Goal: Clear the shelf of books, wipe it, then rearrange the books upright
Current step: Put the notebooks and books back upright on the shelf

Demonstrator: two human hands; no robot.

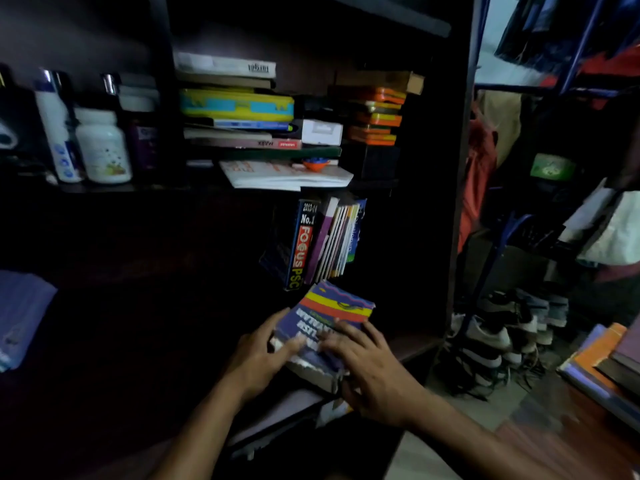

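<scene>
A thick blue book (329, 313) with red and yellow cover bands and a worn edge lies tilted at the front of the dark lower shelf (415, 344). My left hand (258, 355) grips its left edge. My right hand (372, 370) lies across the cover, its thumb under the book's near corner. Behind it several books (325, 237) stand leaning, a thick "FOCUS PSC" volume (300, 244) at their left. The shelf above carries a flat stack of books (239, 109), with a white paperback (287, 176) at the bottom.
White bottles (100, 143) stand in the left compartment. Orange boxes (377, 116) are stacked at the upper shelf's right. A blue cloth (20, 317) lies at far left. More books (609, 362) are piled at lower right. Shoes (498, 337) line the floor beside a clothes rack.
</scene>
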